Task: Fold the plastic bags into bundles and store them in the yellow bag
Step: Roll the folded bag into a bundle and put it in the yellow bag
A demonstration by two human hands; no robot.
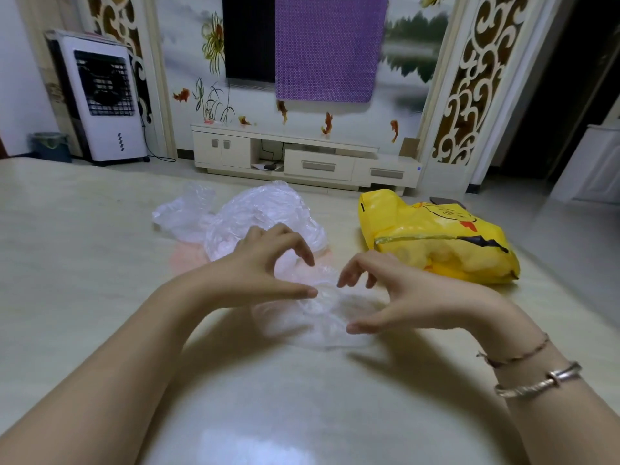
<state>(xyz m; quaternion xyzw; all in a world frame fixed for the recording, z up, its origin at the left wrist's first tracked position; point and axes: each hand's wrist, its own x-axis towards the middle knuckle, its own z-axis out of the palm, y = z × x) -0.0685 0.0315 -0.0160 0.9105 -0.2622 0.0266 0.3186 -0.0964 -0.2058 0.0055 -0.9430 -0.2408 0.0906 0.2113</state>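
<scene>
Both hands, left and right, hover with fingers curled, thumbs touching the crumpled clear plastic bag on the glossy beige counter, apparently flattening it for folding; the open yellow plastic bag waits at two o'clock

Yellow bag, cartoon-printed; clear plastic bags

In front of me the pale, glossy cream worktop carries three lots of plastic: a crumpled clear plastic bag nearest me, a loose heap of translucent white plastic bags farther back on the left, and a bulging yellow printed plastic bag on my right.
</scene>
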